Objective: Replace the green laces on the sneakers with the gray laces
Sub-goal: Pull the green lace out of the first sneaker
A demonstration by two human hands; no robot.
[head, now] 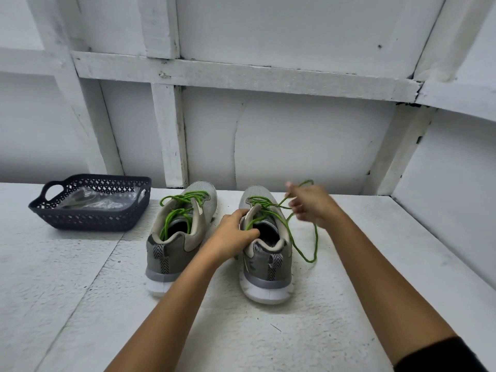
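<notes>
Two grey sneakers stand heel-towards-me on the white surface. The left sneaker [175, 237] has its green lace [177, 210] threaded and loose on top. My left hand [232, 233] grips the collar and tongue of the right sneaker [265, 264]. My right hand [311, 206], blurred, pinches that shoe's green lace [308, 237] above its toe end. One end of the lace loops down onto the surface to the right of the shoe. A dark basket [88, 221] at the left holds a clear plastic bag [96, 201] with something grey inside.
A white wall with wooden battens rises right behind the sneakers. Another white wall closes the right side. The surface runs on towards me and to the left past the basket.
</notes>
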